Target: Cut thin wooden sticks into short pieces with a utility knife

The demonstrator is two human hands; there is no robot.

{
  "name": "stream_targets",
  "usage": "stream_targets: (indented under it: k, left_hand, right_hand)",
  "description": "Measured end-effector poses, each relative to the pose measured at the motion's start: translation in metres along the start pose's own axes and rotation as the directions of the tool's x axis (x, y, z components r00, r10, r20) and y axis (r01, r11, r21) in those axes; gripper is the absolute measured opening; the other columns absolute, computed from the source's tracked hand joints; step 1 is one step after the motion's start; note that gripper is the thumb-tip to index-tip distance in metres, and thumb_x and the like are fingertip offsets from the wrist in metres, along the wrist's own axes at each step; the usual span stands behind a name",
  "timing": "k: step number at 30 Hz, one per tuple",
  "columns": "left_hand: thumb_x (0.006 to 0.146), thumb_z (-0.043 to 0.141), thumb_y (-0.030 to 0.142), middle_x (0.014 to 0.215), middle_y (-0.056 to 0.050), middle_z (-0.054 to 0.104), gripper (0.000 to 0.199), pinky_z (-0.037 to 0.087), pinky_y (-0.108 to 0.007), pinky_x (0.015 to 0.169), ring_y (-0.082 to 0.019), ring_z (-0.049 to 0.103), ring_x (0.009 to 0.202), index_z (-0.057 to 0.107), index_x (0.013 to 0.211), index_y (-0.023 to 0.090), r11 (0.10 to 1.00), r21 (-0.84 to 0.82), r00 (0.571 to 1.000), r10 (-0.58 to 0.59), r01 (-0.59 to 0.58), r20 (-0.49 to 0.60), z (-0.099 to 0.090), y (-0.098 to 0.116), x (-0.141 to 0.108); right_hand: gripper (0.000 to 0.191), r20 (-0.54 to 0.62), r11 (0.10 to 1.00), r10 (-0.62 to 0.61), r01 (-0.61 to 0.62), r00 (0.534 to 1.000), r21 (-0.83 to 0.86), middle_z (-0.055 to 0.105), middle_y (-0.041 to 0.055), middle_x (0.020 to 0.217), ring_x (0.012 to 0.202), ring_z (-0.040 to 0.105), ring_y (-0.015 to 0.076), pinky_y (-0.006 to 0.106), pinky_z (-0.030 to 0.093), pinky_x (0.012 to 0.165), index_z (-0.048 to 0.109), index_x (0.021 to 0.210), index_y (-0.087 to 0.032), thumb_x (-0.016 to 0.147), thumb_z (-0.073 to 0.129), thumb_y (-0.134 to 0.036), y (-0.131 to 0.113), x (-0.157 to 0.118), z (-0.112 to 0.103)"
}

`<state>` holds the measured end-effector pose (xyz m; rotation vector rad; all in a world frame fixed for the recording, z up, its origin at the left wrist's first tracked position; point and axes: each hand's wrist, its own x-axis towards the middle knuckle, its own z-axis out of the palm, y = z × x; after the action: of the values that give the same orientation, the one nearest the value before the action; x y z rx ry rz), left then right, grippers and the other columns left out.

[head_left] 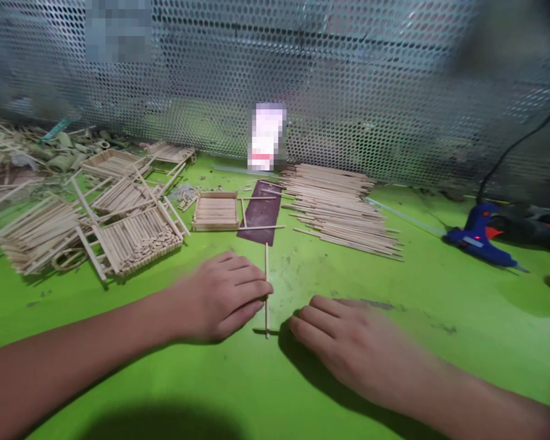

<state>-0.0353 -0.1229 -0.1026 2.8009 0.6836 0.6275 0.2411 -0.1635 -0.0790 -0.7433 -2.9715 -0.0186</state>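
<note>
My left hand [233,293] is closed, its fingertips pinching a thin bamboo stick [267,263] that points away from me over the green tabletop. Across the near end of that stick runs a second, darker stick [259,330], and it leads toward the curled fingertips of my right hand [330,336]. The right fingers are closed around its end, which is hidden from me. Just beyond the left hand's stick lies a dark brown flat piece [259,214]. A small slatted stick frame [216,211] with two long side sticks rests partly over it.
A loose pile of bamboo sticks [339,211] lies at the back. On the right stands a blue glue gun [479,238] with a cord. Several stick-built pieces [137,238] crowd the left side. A perforated metal screen [201,79] and a pixelated bright panel [266,137] stand behind.
</note>
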Motion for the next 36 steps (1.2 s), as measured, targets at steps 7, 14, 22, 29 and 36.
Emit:
stream_targets:
  k: [7,14,22,29,36]
  left_hand:
    - [0.106,0.052,0.025,0.080,-0.001,0.060,0.021,0.032,-0.037,0.069,-0.019,0.048,0.074,0.058,0.087,0.018,0.977,0.099,0.981,0.184,-0.189,0.062,-0.003,0.014,0.001]
    - [0.101,0.056,0.010,0.079,-0.001,0.059,0.019,0.029,-0.037,0.067,-0.020,0.048,0.077,0.054,0.084,0.019,0.973,0.077,0.973,0.212,-0.219,0.089,-0.001,0.019,0.002]
    - [0.101,0.058,0.012,0.078,0.001,0.060,0.021,0.030,-0.037,0.066,-0.018,0.046,0.074,0.053,0.081,0.019,0.982,0.067,0.982,0.174,-0.179,0.071,-0.006,0.015,-0.006]
    - [0.105,0.058,0.037,0.087,-0.001,0.066,0.019,0.042,-0.036,0.074,-0.018,0.054,0.076,0.063,0.103,0.018,0.995,0.045,0.995,0.085,-0.087,0.043,0.000,0.009,-0.013]
    - [0.107,0.049,0.054,0.146,-0.011,0.065,0.056,0.043,-0.051,0.113,-0.030,0.063,0.127,0.051,0.151,0.019,0.999,-0.007,0.991,0.034,-0.034,0.132,-0.006,0.003,-0.012]
  right_hand:
    - [0.014,-0.022,0.999,-0.015,0.016,1.000,0.039,0.065,0.0012,0.087,0.076,0.053,0.0205,0.037,0.037,0.064,0.059,0.100,-0.018,0.097,0.052,-0.006,-0.001,0.001,-0.003]
    - [0.023,-0.049,0.996,-0.041,0.045,0.998,0.071,0.063,0.0027,0.083,0.073,0.049,0.0197,0.036,0.037,0.065,0.061,0.097,-0.016,0.101,0.042,-0.004,-0.003,0.004,-0.005]
    - [0.018,-0.043,0.995,-0.038,0.042,0.998,0.092,0.064,0.0031,0.082,0.076,0.052,0.0195,0.033,0.039,0.068,0.060,0.095,-0.017,0.099,0.048,-0.005,-0.004,0.016,0.004]
    - [0.012,-0.042,0.999,-0.025,0.023,0.999,-0.047,0.068,0.0016,0.086,0.076,0.054,0.0191,0.034,0.040,0.070,0.061,0.099,-0.018,0.095,0.057,-0.008,0.001,0.010,0.009]
    - [0.013,-0.049,0.997,-0.060,0.057,0.997,-0.052,0.069,-0.0007,0.085,0.076,0.056,0.0185,0.033,0.038,0.071,0.062,0.101,-0.019,0.094,0.060,-0.008,0.013,-0.002,0.010]
